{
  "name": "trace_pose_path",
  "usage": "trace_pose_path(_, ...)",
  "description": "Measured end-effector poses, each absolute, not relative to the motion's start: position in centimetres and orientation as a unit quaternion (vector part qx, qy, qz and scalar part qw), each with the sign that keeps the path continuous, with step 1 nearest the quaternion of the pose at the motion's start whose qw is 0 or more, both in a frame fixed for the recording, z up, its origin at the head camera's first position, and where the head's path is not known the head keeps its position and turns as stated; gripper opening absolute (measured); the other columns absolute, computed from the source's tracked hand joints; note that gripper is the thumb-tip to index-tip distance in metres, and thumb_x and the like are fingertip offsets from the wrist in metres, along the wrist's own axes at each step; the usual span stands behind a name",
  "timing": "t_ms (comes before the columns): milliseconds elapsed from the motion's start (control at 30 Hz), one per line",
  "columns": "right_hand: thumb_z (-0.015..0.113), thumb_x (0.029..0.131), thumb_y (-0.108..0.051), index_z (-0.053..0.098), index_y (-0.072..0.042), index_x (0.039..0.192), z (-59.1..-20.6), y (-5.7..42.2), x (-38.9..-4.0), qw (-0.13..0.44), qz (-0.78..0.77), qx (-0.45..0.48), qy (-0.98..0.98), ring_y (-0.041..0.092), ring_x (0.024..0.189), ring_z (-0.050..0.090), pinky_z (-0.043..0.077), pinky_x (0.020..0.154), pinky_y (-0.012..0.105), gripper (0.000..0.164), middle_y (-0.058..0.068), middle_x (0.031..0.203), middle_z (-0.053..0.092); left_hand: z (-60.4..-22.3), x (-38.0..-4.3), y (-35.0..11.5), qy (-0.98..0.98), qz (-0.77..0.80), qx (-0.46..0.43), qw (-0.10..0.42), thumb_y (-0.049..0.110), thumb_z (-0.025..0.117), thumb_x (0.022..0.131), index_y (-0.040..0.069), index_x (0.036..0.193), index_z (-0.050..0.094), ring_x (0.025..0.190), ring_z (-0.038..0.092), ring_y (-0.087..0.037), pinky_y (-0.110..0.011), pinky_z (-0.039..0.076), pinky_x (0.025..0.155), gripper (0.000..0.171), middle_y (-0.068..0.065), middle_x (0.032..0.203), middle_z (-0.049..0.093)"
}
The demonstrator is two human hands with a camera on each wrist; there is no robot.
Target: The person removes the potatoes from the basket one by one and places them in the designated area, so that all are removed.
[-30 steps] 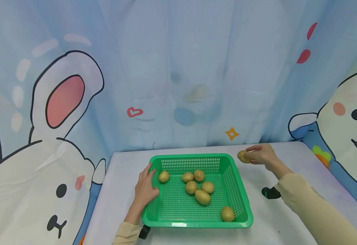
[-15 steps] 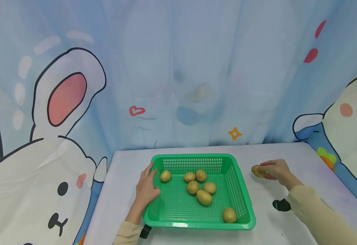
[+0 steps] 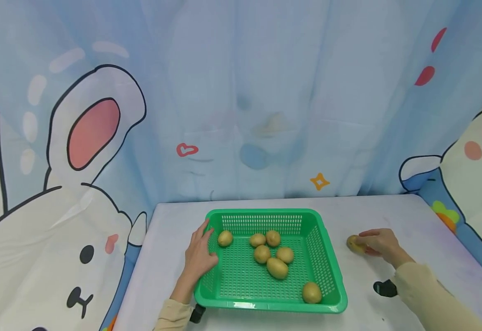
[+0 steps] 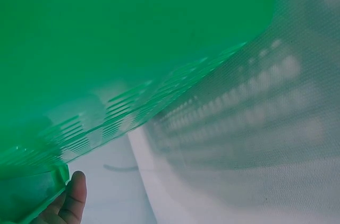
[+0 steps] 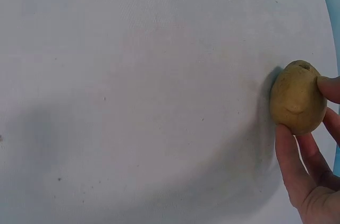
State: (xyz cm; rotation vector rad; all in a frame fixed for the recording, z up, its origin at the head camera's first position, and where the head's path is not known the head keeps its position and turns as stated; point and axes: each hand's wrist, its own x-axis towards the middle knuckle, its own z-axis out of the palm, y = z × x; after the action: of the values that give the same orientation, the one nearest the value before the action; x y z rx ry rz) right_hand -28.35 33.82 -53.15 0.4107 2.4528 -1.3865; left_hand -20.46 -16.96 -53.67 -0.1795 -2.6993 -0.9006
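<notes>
My right hand (image 3: 381, 244) pinches a potato (image 3: 354, 244) between thumb and fingers, to the right of the green basket (image 3: 274, 305). In the right wrist view this potato (image 5: 297, 99) is at or close to the white surface, its shadow beside it; whether it touches cannot be told. My left hand (image 3: 198, 257) lies at the basket's left rim with fingers extended and thumb spread apart. The left wrist view shows its fingertips (image 4: 77, 187) beside the rim, the rest being hidden. Inside the basket lie several potatoes: a cluster (image 3: 277, 268) in the middle, one (image 3: 225, 238) back left, one (image 3: 312, 293) front right.
The basket stands on a white-covered table (image 3: 174, 220). A blue curtain (image 3: 274, 105) with cartoon animals hangs behind it and at both sides. Dark devices sit near both wrists, one beside the right sleeve (image 3: 424, 287).
My right hand has lowered the potato toward the table and brought it nearer, a little to the right. The left hand keeps its place at the basket rim; the view has shifted slightly.
</notes>
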Motion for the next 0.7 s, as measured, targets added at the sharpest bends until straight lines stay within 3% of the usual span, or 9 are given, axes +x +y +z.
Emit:
trace_pose_path(167, 0.071, 0.087, -0.020, 0.059, 0.016, 0.115, -52.9, 34.0, -28.4, 0.157, -0.480, 0.131, 0.853, 0.029, 0.089, 0.061, 0.057, 0.077, 0.042, 0.047, 0.025, 0.107, 0.060, -53.7, -20.4, -16.9, -0.936, -0.312, -0.064, 0.147, -0.007, 0.050, 0.062, -0.004, 0.132, 0.058, 0.135, 0.039, -0.033, -0.032, 0.046, 0.058, 0.071, -0.010, 0.155, 0.036)
trace_pose_path(433, 0.070, 0.088, -0.027, 0.054, 0.017, 0.119, -50.5, 33.2, -28.6, 0.184, -0.451, 0.107, 0.867, 0.052, 0.108, 0.053, 0.052, 0.086, 0.055, 0.056, 0.035, 0.120, 0.051, -53.6, -20.3, -16.9, -0.936, -0.315, -0.062, 0.145, -0.007, 0.050, 0.062, -0.004, 0.132, 0.058, 0.135, 0.039, -0.033, -0.032, 0.046, 0.058, 0.071, -0.009, 0.155, 0.036)
trace_pose_path(700, 0.058, 0.094, -0.029, 0.044, 0.018, 0.132, -48.1, 31.2, -29.3, 0.175, -0.413, 0.079, 0.890, 0.051, 0.111, 0.056, 0.053, 0.085, 0.052, 0.062, 0.039, 0.129, 0.047, -53.6, -20.4, -16.8, -0.934, -0.317, -0.064, 0.150, -0.007, 0.049, 0.061, -0.005, 0.131, 0.059, 0.134, 0.039, -0.033, -0.031, 0.044, 0.055, 0.071, -0.009, 0.155, 0.037)
